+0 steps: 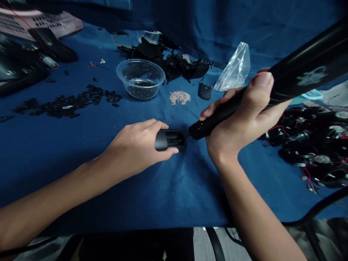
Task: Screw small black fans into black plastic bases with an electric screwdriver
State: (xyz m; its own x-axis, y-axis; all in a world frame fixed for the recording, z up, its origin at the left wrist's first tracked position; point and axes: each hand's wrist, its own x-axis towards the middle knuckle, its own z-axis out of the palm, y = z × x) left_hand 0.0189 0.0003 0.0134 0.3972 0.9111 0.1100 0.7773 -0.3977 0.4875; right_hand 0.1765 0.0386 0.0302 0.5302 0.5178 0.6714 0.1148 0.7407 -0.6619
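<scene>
Now, in the head view, the left hand point(141, 139) has its grip closed around a small black casing point(175, 139), which lies low over the middle of the tabletop point(114, 206), its hollow side facing up. The right hand's grip point(244, 112) is wrapped around a thick black cylindrical driver point(299, 69), tilted so that its narrow end points down and left at the casing's far end. Whether the thin bit touches the casing is too small to tell.

Beyond the hands, a clear bowl point(123, 78) holds small dark pieces, and just right of it sits a heap of tiny silvery pieces point(179, 97). A flat black piece point(205, 90) lies near a clear plastic bag point(235, 69). Small black parts point(91, 95) are scattered at the left; black parts with red wires point(323, 154) crowd the right side. A pink basket point(66, 23) stands at the far left.
</scene>
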